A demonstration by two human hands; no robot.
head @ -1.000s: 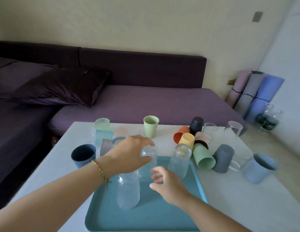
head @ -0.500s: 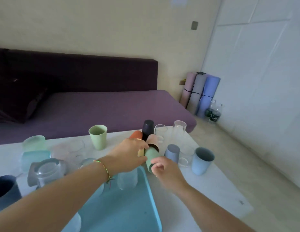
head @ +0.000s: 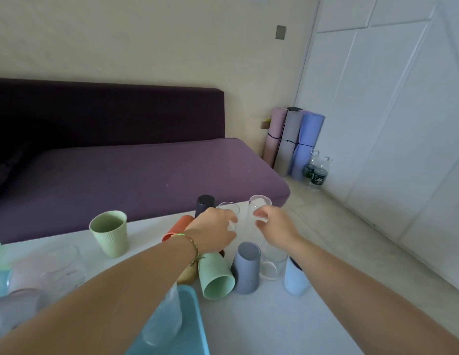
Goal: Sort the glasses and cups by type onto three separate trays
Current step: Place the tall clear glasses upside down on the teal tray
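Note:
My left hand (head: 215,233) is curled round the lower part of a short clear glass (head: 230,208) at the far side of the white table (head: 261,324). My right hand (head: 273,224) has its fingers apart against the side of a taller clear glass (head: 259,203) just to the right. In front of them stand an upside-down grey-blue cup (head: 246,269), a clear mug (head: 271,263) and a light blue cup (head: 296,281). A green cup (head: 216,279) and an orange cup (head: 177,226) lie on their sides. The blue tray (head: 195,319) at the bottom holds a clear glass (head: 163,320).
An upright green cup (head: 110,233) and a dark upside-down cup (head: 204,204) stand nearby. Frosted and clear glasses (head: 50,269) crowd the left. Beyond the table are a purple sofa (head: 136,172), rolled mats (head: 292,139) and two bottles (head: 316,170). The table's right edge lies close to the cups.
My view has swung right and both hands have moved from the tray to the far right of the table, reaching the two clear glasses there.

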